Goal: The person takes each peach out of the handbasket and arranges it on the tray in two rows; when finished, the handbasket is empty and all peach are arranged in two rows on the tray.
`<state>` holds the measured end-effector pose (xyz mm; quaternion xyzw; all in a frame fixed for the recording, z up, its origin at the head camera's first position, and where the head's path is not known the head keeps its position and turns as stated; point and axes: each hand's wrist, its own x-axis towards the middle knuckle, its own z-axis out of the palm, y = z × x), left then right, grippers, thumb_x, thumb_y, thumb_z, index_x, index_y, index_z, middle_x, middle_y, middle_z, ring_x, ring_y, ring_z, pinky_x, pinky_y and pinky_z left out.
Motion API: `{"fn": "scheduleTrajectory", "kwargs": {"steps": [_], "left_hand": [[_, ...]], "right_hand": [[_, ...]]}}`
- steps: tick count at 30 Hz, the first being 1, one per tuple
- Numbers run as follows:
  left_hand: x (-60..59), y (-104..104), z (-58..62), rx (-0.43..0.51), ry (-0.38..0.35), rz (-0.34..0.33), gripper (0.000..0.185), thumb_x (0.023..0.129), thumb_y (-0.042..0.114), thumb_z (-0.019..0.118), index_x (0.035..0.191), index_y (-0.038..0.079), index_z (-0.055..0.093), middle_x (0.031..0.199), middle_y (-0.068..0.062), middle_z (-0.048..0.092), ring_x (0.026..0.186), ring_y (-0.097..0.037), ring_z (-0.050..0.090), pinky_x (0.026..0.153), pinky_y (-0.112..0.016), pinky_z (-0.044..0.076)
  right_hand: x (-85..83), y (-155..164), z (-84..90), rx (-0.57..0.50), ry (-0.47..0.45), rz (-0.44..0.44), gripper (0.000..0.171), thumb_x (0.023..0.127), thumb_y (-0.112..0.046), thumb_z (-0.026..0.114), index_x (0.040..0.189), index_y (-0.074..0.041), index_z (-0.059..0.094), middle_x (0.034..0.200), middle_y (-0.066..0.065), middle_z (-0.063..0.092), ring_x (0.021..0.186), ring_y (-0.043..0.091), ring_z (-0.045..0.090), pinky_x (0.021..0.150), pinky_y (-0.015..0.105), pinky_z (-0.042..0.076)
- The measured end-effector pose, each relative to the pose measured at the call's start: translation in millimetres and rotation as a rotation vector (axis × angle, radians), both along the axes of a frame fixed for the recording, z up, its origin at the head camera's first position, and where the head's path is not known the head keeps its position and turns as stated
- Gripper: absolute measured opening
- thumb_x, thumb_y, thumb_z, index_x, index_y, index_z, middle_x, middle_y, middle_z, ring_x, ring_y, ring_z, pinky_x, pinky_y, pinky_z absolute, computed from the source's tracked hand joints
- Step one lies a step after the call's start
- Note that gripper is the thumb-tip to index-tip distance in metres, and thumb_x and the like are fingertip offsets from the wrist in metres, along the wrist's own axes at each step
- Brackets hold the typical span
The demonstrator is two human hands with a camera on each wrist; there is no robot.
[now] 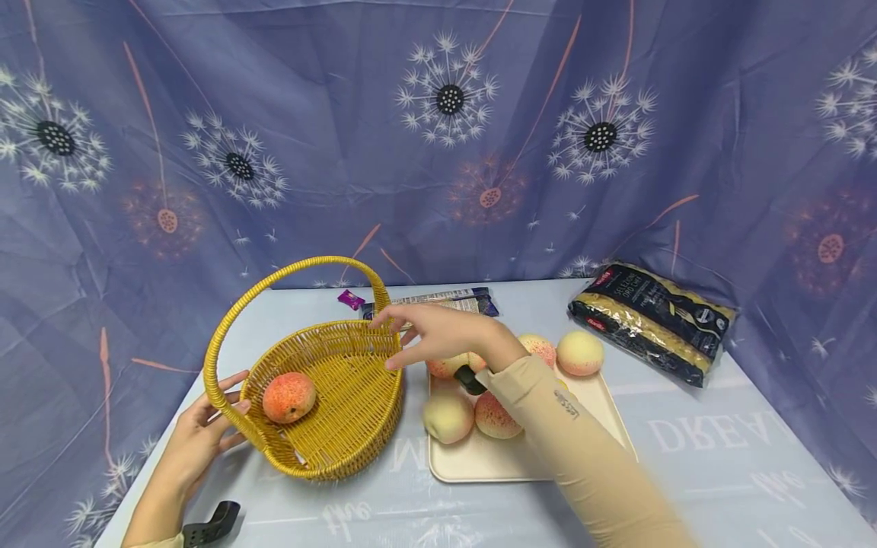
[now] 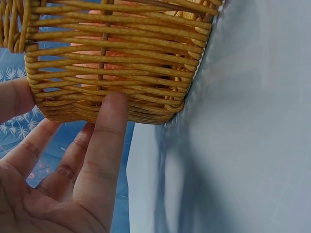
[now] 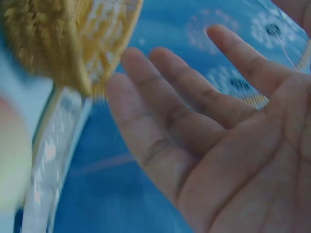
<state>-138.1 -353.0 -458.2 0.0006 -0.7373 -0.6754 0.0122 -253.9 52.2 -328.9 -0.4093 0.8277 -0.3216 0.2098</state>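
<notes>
Steadying basket point(image 1: 322, 396) at bench 9 o'clock, left hand point(image 1: 205, 434) flat-fingered on its wall, one peach point(image 1: 288, 396) inside; right hand point(image 1: 438, 335) open, empty, likely reaching tray point(image 1: 479, 460) peaches next.

1 peach point(image 1: 289, 396) in yellow basket point(image 1: 342, 426), left hand point(image 1: 199, 441) at rim, right hand point(image 1: 438, 335) above.

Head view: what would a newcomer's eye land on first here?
The yellow wicker basket left of centre, with one peach inside. The left hand touches its outer wall, while the right hand hovers open and empty by its rim. Right of the basket, a cream tray bears more peaches.
</notes>
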Motion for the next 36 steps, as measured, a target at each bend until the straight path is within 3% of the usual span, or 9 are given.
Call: {"fn": "scheduleTrajectory", "kwargs": {"steps": [6,13,17,22,25,29,36], "left_hand": [[-0.6,0,-1.6,0.013,0.010,0.005,0.054,0.108,0.002,0.061,0.158,0.020,0.053,0.116,0.010,0.066,0.102,-0.004,0.073,0.077,-0.028,0.068],[-0.7,-4,-1.5,0.015,0.013,0.008,0.054,0.108,0.001,0.061,0.157,0.023,0.055,0.116,0.010,0.067,0.102,-0.004,0.073,0.076,-0.028,0.068],[-0.4,-2,-1.0,0.004,0.015,0.001,0.055,0.108,0.002,0.061,0.159,0.020,0.053,0.117,0.011,0.067,0.102,-0.004,0.073,0.076,-0.028,0.068],[-0.3,-1,-1.3,0.001,0.020,-0.011,0.055,0.108,0.003,0.062,0.160,0.015,0.049,0.119,0.009,0.067,0.103,-0.005,0.073,0.077,-0.029,0.068],[-0.1,-1,-2.7,0.015,0.017,-0.003,0.053,0.108,0.002,0.061,0.158,0.017,0.053,0.118,0.009,0.067,0.103,-0.005,0.073,0.077,-0.029,0.069],[-0.1,-3,-4.7,0.031,0.019,0.003,0.052,0.107,-0.001,0.060,0.154,0.022,0.058,0.117,0.009,0.067,0.102,-0.005,0.073,0.077,-0.029,0.069],[-4.1,-1,-4.3,0.023,0.027,-0.011,0.051,0.108,0.000,0.060,0.155,0.018,0.055,0.117,0.009,0.067,0.102,-0.006,0.073,0.078,-0.030,0.069]], "right_hand": [[-9.1,-61,-8.8,0.046,0.104,0.074,0.067,0.100,-0.035,0.078,0.158,-0.019,0.048,0.158,0.007,0.056,0.129,0.023,0.067,0.113,0.035,0.055],[-11.0,-122,-20.5,0.143,0.196,0.132,0.069,0.101,-0.038,0.076,0.161,-0.019,0.046,0.162,-0.001,0.053,0.153,0.017,0.047,0.124,0.023,0.041],[-9.7,-148,-29.4,0.217,0.209,0.144,0.072,0.101,-0.040,0.076,0.163,-0.026,0.044,0.166,-0.008,0.048,0.156,0.009,0.040,0.126,0.021,0.037],[-5.6,-170,-39.2,0.278,0.186,0.110,0.073,0.098,-0.036,0.080,0.162,-0.036,0.045,0.166,-0.014,0.045,0.155,0.004,0.038,0.122,0.020,0.040],[-3.9,-178,-44.2,0.291,0.179,0.104,0.073,0.097,-0.034,0.081,0.162,-0.039,0.046,0.165,-0.015,0.045,0.153,0.002,0.040,0.119,0.017,0.041],[-2.5,-186,-48.6,0.303,0.183,0.110,0.072,0.096,-0.030,0.082,0.160,-0.038,0.049,0.163,-0.016,0.047,0.149,0.000,0.042,0.114,0.013,0.041],[-4.2,-189,-55.5,0.313,0.186,0.122,0.073,0.094,-0.027,0.083,0.159,-0.037,0.052,0.158,-0.015,0.053,0.142,-0.001,0.047,0.108,0.011,0.041]]}}
